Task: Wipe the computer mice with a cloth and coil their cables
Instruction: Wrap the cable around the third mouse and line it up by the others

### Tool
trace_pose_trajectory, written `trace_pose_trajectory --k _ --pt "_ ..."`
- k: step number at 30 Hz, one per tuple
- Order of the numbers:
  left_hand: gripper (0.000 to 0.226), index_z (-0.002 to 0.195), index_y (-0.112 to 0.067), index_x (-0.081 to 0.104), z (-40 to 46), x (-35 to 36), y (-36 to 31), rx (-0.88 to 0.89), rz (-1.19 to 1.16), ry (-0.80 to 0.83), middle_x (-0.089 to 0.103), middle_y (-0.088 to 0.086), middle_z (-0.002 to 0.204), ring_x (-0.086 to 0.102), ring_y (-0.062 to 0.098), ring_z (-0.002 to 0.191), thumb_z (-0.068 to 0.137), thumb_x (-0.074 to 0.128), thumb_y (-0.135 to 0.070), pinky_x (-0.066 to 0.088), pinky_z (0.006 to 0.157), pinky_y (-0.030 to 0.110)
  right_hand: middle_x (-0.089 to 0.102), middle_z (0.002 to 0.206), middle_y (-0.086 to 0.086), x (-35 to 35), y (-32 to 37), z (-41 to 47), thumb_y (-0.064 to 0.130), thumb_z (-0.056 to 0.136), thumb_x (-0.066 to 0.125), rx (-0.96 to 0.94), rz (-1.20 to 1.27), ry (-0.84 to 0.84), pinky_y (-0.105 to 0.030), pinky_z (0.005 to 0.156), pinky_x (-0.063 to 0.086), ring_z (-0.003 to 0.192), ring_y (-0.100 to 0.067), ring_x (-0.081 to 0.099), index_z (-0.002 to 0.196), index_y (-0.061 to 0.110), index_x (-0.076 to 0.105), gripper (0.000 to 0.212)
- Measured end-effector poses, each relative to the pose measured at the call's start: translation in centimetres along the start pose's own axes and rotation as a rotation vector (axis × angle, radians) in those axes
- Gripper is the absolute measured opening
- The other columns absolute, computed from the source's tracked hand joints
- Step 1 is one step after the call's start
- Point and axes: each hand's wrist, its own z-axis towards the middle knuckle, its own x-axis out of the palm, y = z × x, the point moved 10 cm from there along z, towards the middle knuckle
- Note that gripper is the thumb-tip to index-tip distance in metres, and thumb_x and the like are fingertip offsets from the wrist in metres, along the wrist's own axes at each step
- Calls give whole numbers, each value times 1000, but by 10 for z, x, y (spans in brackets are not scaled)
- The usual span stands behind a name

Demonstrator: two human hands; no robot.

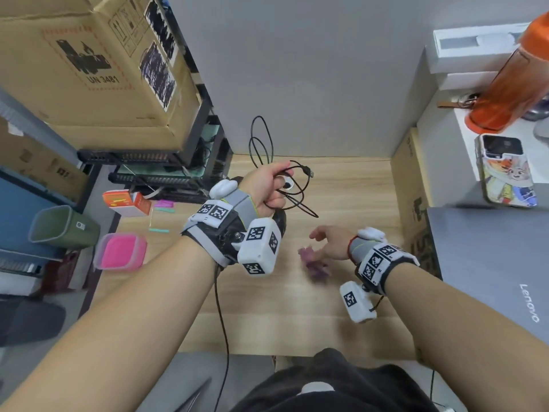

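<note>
Left hand (269, 188) is gripping the looped black cable (292, 185) above the desk, right hand (329, 240) is hovering loose-fingered over the purple cloth (315, 260) just below it, mouse mostly hidden behind left wrist; better keeping loops even and plug end tucked in

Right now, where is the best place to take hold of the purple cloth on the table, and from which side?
Probably pinch the purple cloth at its raised crumpled middle, coming from above. It lies bunched on the wooden table, so no flat edge shows. The right hand hovers open beside it; the image is blurred there.
</note>
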Motion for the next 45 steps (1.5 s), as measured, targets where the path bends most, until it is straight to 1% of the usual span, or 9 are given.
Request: trace_pose_trajectory --k 5,9,14,22,27,30,33,42,45 --pt "27 76 -15 49 4 2 4 -18 -54 11 21 -8 41 10 6 30 101 51 -27 10 31 18 44 140 13 -19 49 -8 42 65 87 -256 304 -45 -31 99 45 119 -13 53 141 34 36 92" --pt "28 78 -14 51 7 4 -4 4 -127 23 21 -8 40 13 6 30 102 49 -29 13 31 18 53 110 35 -32 99 -29 51 61 85 -402 284 -64 3 74 39 98 20 53 118 50 49 67" --pt "31 83 -12 52 15 -3 -25 24 -109 -12 33 -5 52 25 6 37 103 47 -36 22 39 16 66 100 -12 -44 120 -32 41 75 79 -397 337 -53 -39 73 61 89 -19 63 102 13 64 42" --pt "23 93 -19 62 20 -12 -32 -25 197 -78 59 1 88 60 17 76 101 52 -37 53 66 30 75 97 5 -80 125 -59 37 82 73 -440 650 -6 -32 62 57 90 -10 71 100 32 71 19" --pt "59 99 -23 76 20 8 -27 -57 380 9 76 -1 92 73 17 76 83 52 -75 59 73 33 73 106 -4 -120 123 -70 41 81 74 -456 821 -87 -41 66 58 89 -21 71 103 23 70 28" --pt "87 105 -23 75 15 20 -27 -66 416 84 77 5 98 75 20 75 68 39 -93 58 55 34 73 89 0 -146 112 -73 41 76 78 -428 867 -221 -42 62 58 78 -20 70 88 24 66 24" --pt "100 121 -14 65 9 37 -37 -25 420 160 69 9 121 71 25 102 70 32 -94 60 70 42 71 79 3 -170 100 -75 39 75 80 -371 887 -368 -41 59 58 70 -18 69 86 23 60 29" --pt "32 108 -12 65 -10 58 -53 118 546 277 69 11 90 66 30 82 94 63 -40 52 85 46 68 72 -8 -191 100 -74 53 92 55 -249 888 -407 -36 55 58 60 -32 71 89 6 65 48" --pt "29 106 -9 62 -16 54 -60 123 462 261 67 12 85 66 29 77 93 64 -36 52 78 42 59 74 -8 -216 93 -78 35 97 52 -265 709 -622 -34 54 56 54 -24 62 81 14 58 27"
